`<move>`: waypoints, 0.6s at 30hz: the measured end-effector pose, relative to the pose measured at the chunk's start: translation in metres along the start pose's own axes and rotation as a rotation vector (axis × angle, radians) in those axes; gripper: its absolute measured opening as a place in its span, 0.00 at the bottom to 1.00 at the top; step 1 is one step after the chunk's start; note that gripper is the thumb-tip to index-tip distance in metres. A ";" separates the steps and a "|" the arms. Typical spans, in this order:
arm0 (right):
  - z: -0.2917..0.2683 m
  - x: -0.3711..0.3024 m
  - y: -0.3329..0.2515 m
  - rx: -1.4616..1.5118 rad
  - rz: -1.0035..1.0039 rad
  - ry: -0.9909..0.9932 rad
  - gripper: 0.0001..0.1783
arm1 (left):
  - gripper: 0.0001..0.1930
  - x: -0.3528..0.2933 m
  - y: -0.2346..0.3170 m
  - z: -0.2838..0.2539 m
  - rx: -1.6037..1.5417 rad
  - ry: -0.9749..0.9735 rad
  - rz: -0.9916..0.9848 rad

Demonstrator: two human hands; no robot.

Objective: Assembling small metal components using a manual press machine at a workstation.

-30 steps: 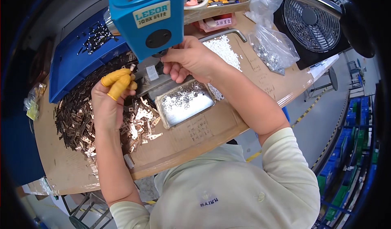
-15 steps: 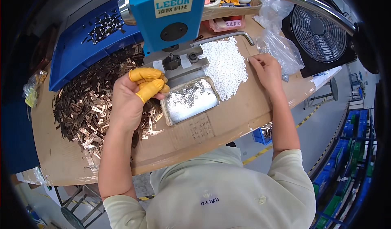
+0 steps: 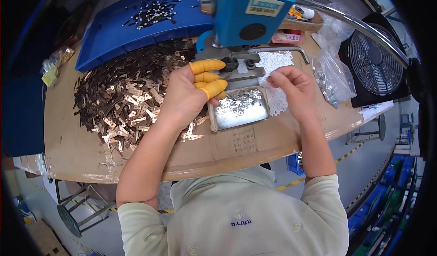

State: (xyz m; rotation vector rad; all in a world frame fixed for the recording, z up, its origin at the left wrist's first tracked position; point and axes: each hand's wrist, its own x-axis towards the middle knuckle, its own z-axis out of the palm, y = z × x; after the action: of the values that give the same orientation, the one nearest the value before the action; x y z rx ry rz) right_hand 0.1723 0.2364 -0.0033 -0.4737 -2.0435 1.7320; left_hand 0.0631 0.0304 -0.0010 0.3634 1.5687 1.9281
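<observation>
My left hand [image 3: 184,94], with yellow finger cots on several fingers, is at the left side of the metal press fixture [image 3: 241,71]. Its fingers are curled together, and whatever lies between the tips is hidden. Over the heap of small white plastic pieces [image 3: 278,100], my right hand [image 3: 296,90] pinches thumb and forefinger together. Anything in that pinch is too small to name. In front of the fixture sits a shallow tray [image 3: 241,117] with small metal rings. The blue press head [image 3: 250,17] stands above the fixture.
A large heap of dark and coppery flat metal strips [image 3: 132,92] covers the left of the table. Behind it, a blue tray [image 3: 109,46] holds dark parts with white ends. Plastic bags [image 3: 334,76], a hex key [image 3: 300,53] and a black fan [image 3: 375,60] are at right.
My right hand has moved left, from the outer edge of the white heap to over it near the fixture. My left hand stays beside the fixture. The whole view has shifted.
</observation>
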 end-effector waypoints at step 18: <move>0.049 -0.006 -0.015 -0.633 -0.612 -0.124 0.05 | 0.28 -0.005 0.001 0.006 0.121 -0.013 0.095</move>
State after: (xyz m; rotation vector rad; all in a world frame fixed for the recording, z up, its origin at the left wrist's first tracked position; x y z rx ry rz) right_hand 0.1525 0.1895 0.0046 0.0997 -2.4621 0.7664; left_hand 0.0703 0.0321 0.0019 0.5086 1.6920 1.9013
